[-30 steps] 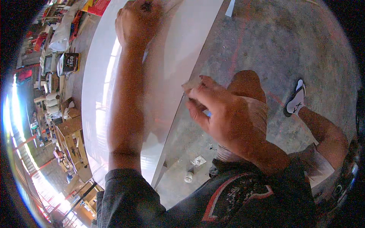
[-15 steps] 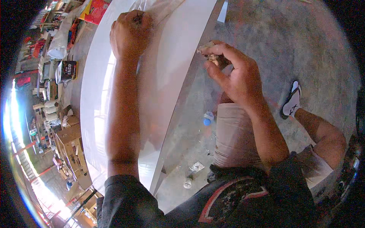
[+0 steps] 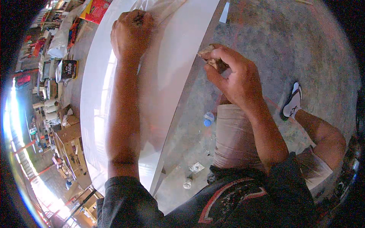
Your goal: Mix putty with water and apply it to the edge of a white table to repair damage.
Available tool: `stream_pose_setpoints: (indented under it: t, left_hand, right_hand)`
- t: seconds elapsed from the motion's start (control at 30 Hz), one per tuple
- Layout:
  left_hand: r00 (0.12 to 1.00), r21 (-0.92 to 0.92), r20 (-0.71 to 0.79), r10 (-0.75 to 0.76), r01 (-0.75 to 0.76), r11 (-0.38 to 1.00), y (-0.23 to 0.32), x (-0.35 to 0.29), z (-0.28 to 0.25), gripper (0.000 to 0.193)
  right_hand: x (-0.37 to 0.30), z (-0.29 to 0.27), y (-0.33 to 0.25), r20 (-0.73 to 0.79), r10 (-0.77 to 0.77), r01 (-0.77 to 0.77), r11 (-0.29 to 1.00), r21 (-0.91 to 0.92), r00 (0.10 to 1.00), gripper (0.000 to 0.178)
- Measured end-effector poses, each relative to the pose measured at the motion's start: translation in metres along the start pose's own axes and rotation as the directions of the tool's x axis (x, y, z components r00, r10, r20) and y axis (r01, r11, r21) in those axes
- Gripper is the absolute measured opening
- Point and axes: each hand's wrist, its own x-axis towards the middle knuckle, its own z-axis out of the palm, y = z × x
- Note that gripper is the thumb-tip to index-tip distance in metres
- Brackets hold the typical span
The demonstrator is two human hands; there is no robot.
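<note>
A long white glossy panel (image 3: 163,76) lies in front of me, its straight edge running slantwise past my right hand. My left hand (image 3: 131,36) is closed in a fist on the far part of the panel; something dark shows among its fingers, too hidden to name. Beyond the fist lies a whitish crumpled sheet (image 3: 159,8). My right hand (image 3: 239,74) pinches a crumpled beige-brown piece (image 3: 208,52) between thumb and fingers, right at the panel's edge. Whether that piece is cloth or paper I cannot tell.
On the grey concrete floor (image 3: 273,49) lie a clear bottle with a blue cap (image 3: 208,119) and a small white cup-like thing (image 3: 187,183). Boxes (image 3: 72,150), a black can (image 3: 67,71) and piled materials stand left of the panel. My sandalled foot (image 3: 292,100) is at the right.
My right hand has shifted slightly toward me along the panel's edge, with the crumpled piece still in it. My left fist has barely moved.
</note>
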Motion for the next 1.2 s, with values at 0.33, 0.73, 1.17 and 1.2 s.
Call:
stream_pose_setpoints:
  t: [0.33, 0.73, 1.17, 1.2]
  left_hand:
    - [0.999, -0.058, -0.007, -0.044, 0.044, 0.997, 0.007, -0.003, -0.007, 0.034]
    - [0.999, -0.025, 0.025, -0.033, 0.034, 0.999, 0.0, -0.002, -0.001, 0.033]
    - [1.0, -0.01, -0.009, 0.029, -0.029, 1.0, -0.005, -0.001, 0.006, 0.034]
    - [0.999, 0.009, -0.016, 0.036, -0.036, 0.999, -0.005, -0.001, 0.007, 0.034]
  right_hand:
    - [-0.011, 0.005, -0.004, 0.005, -0.01, 0.01, 0.999, -0.031, 1.0, 0.027]
    - [-0.022, 0.004, -0.024, 0.052, 0.047, -0.043, 0.996, -0.083, 0.998, 0.029]
    - [-0.035, 0.012, -0.029, 0.013, 0.017, -0.016, 0.996, -0.092, 1.0, 0.024]
    - [-0.035, 0.013, -0.029, 0.029, 0.012, -0.008, 0.994, -0.105, 1.0, 0.024]
